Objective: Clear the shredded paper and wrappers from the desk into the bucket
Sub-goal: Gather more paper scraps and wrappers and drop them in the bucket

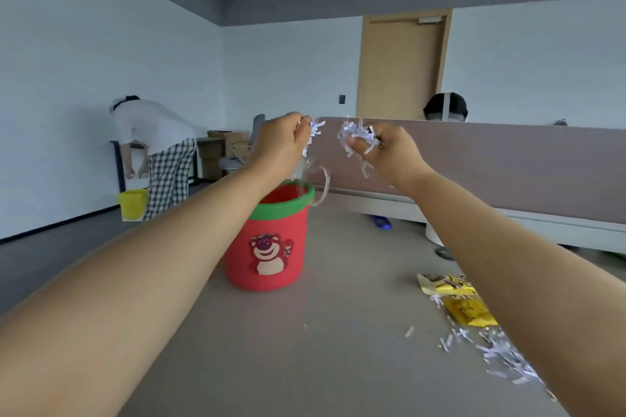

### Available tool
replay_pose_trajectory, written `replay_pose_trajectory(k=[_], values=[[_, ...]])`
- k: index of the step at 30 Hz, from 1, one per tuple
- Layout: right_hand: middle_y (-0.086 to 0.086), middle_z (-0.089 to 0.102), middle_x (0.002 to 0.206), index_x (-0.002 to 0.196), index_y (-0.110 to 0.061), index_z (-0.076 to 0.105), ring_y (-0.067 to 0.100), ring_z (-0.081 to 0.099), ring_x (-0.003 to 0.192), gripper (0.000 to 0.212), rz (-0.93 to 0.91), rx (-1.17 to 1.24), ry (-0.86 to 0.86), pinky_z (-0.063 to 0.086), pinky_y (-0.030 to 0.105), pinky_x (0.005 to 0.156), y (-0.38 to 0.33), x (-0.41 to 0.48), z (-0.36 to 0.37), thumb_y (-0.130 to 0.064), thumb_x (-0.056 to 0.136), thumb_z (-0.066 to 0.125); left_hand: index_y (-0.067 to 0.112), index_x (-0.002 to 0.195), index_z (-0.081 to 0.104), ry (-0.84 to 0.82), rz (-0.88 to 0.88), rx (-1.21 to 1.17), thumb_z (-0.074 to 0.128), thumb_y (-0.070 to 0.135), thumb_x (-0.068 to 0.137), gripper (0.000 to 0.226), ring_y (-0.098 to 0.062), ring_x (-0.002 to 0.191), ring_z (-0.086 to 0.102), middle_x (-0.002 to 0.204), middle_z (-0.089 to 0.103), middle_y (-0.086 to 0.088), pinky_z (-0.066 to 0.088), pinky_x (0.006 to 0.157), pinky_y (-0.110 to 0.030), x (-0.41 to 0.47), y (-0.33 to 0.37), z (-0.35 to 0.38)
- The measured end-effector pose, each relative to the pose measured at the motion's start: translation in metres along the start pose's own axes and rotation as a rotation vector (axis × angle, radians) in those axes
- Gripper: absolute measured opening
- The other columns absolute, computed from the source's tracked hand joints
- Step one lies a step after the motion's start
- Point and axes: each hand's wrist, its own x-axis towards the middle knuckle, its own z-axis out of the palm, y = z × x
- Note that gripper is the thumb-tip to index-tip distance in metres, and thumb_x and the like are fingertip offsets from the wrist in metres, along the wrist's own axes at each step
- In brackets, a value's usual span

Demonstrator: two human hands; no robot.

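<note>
A red plastic bucket with a green rim and a bear picture (271, 247) is stood left of centre on the grey tabletop (321, 332). The left hand (281, 142) is held directly above its mouth, fingers curled round a small tuft of white shredded paper (316, 129), apparently so that it can be dropped inside. Just to the right, the right hand (389, 149) is raised level with it but beside the rim, a larger clump of shredded paper (355, 137) pinched between thumb and fingers, while at the near right yellow crumpled wrappers (454, 294) and loose paper shreds (501, 352) are left for collection.
</note>
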Motion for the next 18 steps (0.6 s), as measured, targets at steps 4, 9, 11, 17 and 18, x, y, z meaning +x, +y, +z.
replay_pose_trajectory(k=[4,9,11,17,18], values=[[0.008,0.056,0.066,0.08,-0.003,0.064,0.009,0.05,0.049,0.032,-0.052,0.023,-0.038,0.037,0.011,0.045,-0.012,0.032,0.05,-0.034,0.086,0.059,0.019,0.053,0.026,0.021,-0.048,0.043,0.038,0.021,0.098,0.046,-0.013,0.047,0.025,0.052,0.028,0.0,0.02,0.054,-0.03,0.017,-0.037,-0.021],[0.008,0.053,0.067,0.082,0.001,0.062,0.018,0.045,0.063,0.032,-0.053,0.08,-0.057,0.033,0.013,0.048,-0.013,0.051,0.099,-0.031,0.085,0.062,0.015,0.057,0.03,0.018,-0.092,0.096,0.039,0.021,0.098,0.042,-0.012,0.045,0.026,0.05,0.029,-0.001,0.023,0.045,-0.025,0.019,-0.079,-0.022],[0.01,0.054,0.07,0.086,0.003,0.063,0.017,0.043,0.061,0.033,-0.042,0.105,-0.06,0.034,0.013,0.047,-0.012,0.056,0.112,-0.03,0.085,0.062,0.016,0.056,0.03,0.011,-0.102,0.095,0.039,0.021,0.097,0.043,-0.011,0.044,0.027,0.05,0.03,0.0,0.021,0.043,-0.022,0.021,-0.09,-0.023],[0.016,0.052,0.071,0.086,0.009,0.059,0.022,0.044,0.066,0.039,0.0,0.118,-0.047,0.036,0.03,0.064,-0.004,0.07,0.139,-0.03,0.086,0.059,0.016,0.053,0.028,-0.141,-0.179,0.12,0.037,0.02,0.098,0.045,-0.014,0.048,0.034,0.052,0.031,-0.001,0.02,0.046,-0.029,0.026,-0.11,-0.012],[0.017,0.051,0.071,0.087,0.011,0.057,0.023,0.043,0.066,0.041,0.013,0.117,-0.048,0.036,0.031,0.063,-0.001,0.07,0.141,-0.031,0.086,0.058,0.016,0.053,0.028,-0.173,-0.21,0.119,0.037,0.019,0.098,0.046,-0.014,0.049,0.031,0.053,0.03,-0.002,0.019,0.048,-0.029,0.026,-0.114,-0.008]])
